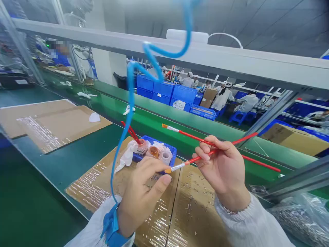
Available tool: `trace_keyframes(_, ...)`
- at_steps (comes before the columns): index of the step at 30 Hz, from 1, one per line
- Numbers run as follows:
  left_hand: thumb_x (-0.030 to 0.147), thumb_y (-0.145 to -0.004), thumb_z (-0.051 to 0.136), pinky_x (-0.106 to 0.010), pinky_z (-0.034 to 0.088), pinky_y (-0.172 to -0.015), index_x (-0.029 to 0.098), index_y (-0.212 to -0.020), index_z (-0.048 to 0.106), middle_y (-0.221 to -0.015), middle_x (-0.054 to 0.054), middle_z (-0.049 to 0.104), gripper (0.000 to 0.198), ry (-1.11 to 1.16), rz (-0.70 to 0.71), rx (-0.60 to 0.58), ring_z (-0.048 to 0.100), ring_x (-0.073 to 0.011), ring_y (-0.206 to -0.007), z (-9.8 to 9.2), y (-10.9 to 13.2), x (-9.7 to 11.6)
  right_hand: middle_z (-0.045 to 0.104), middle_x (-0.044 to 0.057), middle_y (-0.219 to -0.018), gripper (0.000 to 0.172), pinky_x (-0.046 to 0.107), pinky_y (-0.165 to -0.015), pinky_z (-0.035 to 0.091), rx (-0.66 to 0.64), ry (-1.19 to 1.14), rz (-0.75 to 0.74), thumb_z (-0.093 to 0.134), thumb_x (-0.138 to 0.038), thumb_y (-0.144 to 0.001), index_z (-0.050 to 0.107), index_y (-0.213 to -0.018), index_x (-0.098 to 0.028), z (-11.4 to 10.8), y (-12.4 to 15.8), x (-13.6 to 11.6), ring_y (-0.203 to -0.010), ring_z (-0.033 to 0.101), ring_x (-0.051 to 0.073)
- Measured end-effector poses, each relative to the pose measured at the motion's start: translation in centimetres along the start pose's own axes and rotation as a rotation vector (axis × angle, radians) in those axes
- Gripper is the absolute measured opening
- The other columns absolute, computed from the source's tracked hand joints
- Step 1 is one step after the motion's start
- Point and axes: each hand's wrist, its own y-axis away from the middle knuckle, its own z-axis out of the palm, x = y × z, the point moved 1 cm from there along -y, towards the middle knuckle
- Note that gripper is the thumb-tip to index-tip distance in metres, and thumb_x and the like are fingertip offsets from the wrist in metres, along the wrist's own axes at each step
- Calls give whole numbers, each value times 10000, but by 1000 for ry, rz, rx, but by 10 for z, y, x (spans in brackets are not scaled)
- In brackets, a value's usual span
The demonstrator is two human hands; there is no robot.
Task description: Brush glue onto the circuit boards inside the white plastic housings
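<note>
Red-handled paintbrushes, two in number, cross in the person's right hand (223, 164), whose thumb and bent fingers pinch both shafts. The upper brush (190, 134) points its tan bristles outward over the green belt (151, 120); the lower brush (195, 159) slants down, its bristles at the forefinger tip of the left hand (144, 185). That hand is loosely curled, thumb and forefinger parted; whether the bristles touch skin cannot be told. A blue wrist strap (110, 224) circles the left wrist, joined to a coiled blue cord (131, 85). Just beyond the left hand, a blue tray (174, 155) bears three small jars, the leftmost jar (141, 148) with more red handles (132, 132) leaning in it, and white tissue (128, 156) beside. Below lie two adjoining cardboard sheets: the left sheet (110, 161) with shiny small parts (88, 187) in rows, the right sheet (203, 223) partly strewn with others. Far right, a clear plastic bag (303, 219) holds metallic pieces. Background: stacked blue crates (160, 92), an open carton (295, 137), and white-clad workers (248, 102) seated at benches.
</note>
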Motion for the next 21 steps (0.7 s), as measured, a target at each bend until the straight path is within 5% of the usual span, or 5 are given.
trace_keyframes(9,257,-901,553,-261,475,-695,219,-727,639,-727,8,629,198,33,-79,-1,590,-134,-735,1,5,-11,560,-14,-532,69,194,-456,413,-19,52,-5,575,-247,-675,606,-670,-186,3,0,7,-463,515,85)
trace_keyframes(16,672,-796,492,-315,472,-796,241,-922,701,-926,-42,690,495,-34,-125,49,621,-205,-898,-6,13,-40,586,-13,-543,57,201,-410,369,-14,178,-155,559,-253,-689,570,-698,-198,3,-9,9,-456,527,107)
trace_keyframes(21,420,-883,546,-305,429,-718,207,-689,565,-718,-13,598,289,-256,-226,208,561,-176,-735,-10,45,-90,614,-33,-601,104,179,-404,358,10,329,-244,583,-273,-701,530,-756,-202,1,-37,25,-471,568,103)
